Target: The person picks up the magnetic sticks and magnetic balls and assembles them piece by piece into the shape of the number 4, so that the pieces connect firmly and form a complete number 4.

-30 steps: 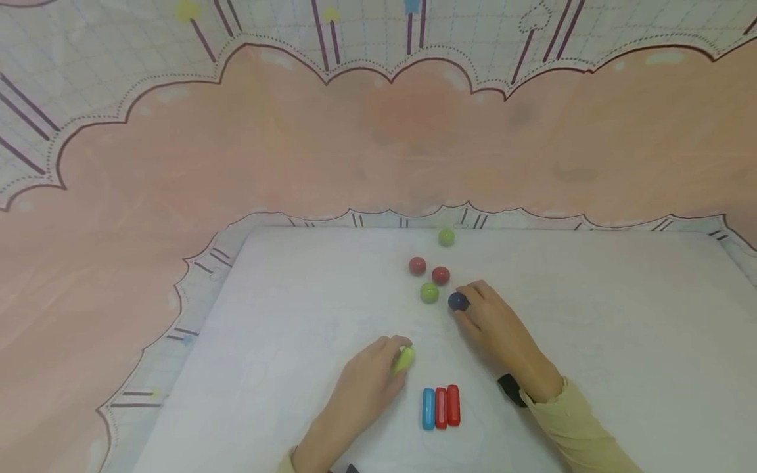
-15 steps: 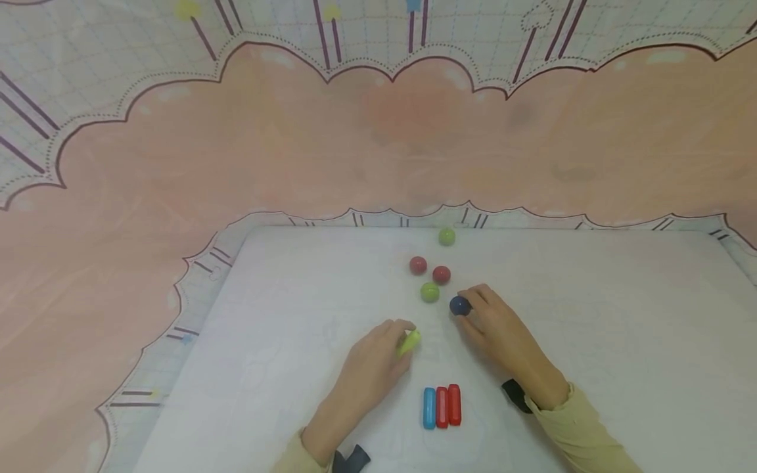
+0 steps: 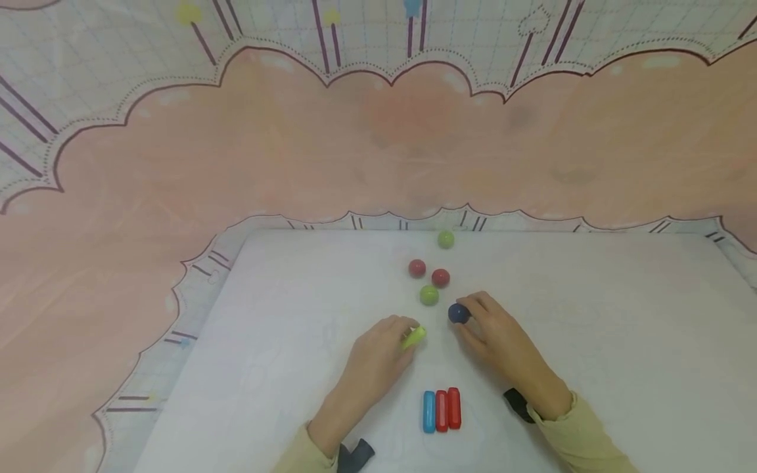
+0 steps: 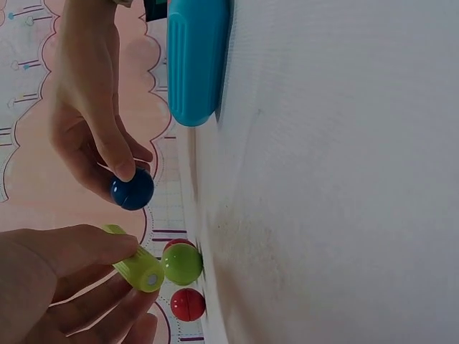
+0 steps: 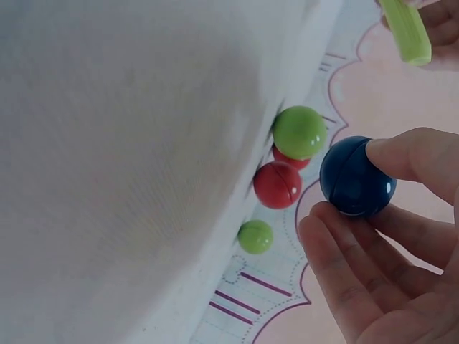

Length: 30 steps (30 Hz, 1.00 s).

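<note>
My left hand (image 3: 378,361) pinches a lime-green ribbed rod (image 4: 141,269) between thumb and fingers; a small grey disc, like a magnet, shows at its end in the left wrist view. Across from it, my right hand (image 3: 503,341) holds a dark blue ball (image 5: 357,176) between thumb and fingertips, with a seam line around it. The rod's tip points toward the ball, with a gap between them. Just beyond the hands lies a green ball (image 3: 429,295), with two red balls (image 3: 416,268) behind it. Another green ball (image 3: 446,240) sits near the far table edge.
Closer to the person, a blue rod (image 3: 428,412) and two red rods (image 3: 454,408) lie side by side on the white table (image 3: 284,282). Behind the table hangs a peach-coloured cloth (image 3: 331,144) with a scalloped print. Dark straps (image 3: 357,454) circle the wrists.
My left hand has moved forward and to the right with the lime-green rod, which has tilted flatter. My right hand has drawn the blue ball slightly back toward the person.
</note>
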Each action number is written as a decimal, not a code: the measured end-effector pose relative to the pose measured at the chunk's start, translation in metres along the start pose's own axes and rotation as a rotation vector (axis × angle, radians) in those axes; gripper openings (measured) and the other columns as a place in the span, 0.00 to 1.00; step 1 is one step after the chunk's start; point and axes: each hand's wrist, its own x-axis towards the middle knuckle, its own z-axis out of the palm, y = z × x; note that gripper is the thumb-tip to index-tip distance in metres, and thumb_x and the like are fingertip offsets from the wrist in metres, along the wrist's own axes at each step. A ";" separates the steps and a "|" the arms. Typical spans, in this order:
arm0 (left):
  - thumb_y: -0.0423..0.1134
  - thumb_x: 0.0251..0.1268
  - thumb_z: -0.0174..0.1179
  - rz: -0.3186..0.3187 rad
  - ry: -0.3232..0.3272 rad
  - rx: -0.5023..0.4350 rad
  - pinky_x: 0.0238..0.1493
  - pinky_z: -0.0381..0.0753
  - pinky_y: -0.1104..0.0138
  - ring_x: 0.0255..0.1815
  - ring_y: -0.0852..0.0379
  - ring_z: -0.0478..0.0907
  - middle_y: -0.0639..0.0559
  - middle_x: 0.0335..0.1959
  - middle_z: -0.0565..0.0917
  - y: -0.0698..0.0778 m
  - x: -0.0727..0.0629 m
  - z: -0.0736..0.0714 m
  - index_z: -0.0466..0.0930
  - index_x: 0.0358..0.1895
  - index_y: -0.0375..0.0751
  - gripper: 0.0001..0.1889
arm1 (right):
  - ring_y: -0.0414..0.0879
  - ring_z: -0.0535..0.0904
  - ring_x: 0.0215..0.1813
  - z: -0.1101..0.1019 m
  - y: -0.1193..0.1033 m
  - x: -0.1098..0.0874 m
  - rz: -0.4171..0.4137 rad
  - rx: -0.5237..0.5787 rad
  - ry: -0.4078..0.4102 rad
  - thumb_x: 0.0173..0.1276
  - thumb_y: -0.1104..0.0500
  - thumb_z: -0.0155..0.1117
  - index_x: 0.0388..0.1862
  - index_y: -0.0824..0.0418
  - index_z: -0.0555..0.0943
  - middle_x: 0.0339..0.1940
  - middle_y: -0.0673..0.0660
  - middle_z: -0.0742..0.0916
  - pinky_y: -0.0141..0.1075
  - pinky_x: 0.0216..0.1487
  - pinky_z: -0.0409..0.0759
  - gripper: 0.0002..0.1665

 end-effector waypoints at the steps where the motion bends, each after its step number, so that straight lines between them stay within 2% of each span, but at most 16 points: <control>1: 0.39 0.61 0.70 0.003 0.001 0.000 0.53 0.83 0.65 0.49 0.58 0.82 0.54 0.46 0.85 0.000 0.000 0.000 0.81 0.55 0.48 0.18 | 0.47 0.82 0.49 0.001 0.000 0.000 -0.004 0.001 -0.001 0.58 0.60 0.77 0.53 0.64 0.81 0.48 0.56 0.83 0.43 0.54 0.84 0.25; 12: 0.38 0.61 0.70 0.049 0.014 0.028 0.50 0.83 0.68 0.43 0.59 0.79 0.54 0.42 0.84 0.000 0.008 0.006 0.83 0.52 0.47 0.16 | 0.47 0.83 0.47 0.002 -0.003 -0.003 -0.050 0.018 0.015 0.57 0.61 0.77 0.52 0.65 0.82 0.47 0.56 0.83 0.41 0.52 0.84 0.24; 20: 0.37 0.61 0.70 0.063 0.002 0.041 0.49 0.83 0.69 0.43 0.59 0.79 0.54 0.43 0.85 -0.001 0.013 0.008 0.83 0.53 0.46 0.16 | 0.46 0.82 0.46 0.002 -0.008 -0.003 -0.076 0.031 0.017 0.56 0.61 0.78 0.52 0.65 0.82 0.46 0.56 0.83 0.40 0.50 0.85 0.25; 30: 0.37 0.60 0.70 0.072 -0.005 0.041 0.47 0.83 0.71 0.42 0.60 0.79 0.55 0.41 0.85 -0.001 0.013 0.010 0.85 0.51 0.47 0.15 | 0.43 0.81 0.43 0.008 -0.014 -0.005 -0.107 0.065 -0.005 0.54 0.61 0.79 0.46 0.63 0.83 0.43 0.53 0.83 0.38 0.50 0.85 0.21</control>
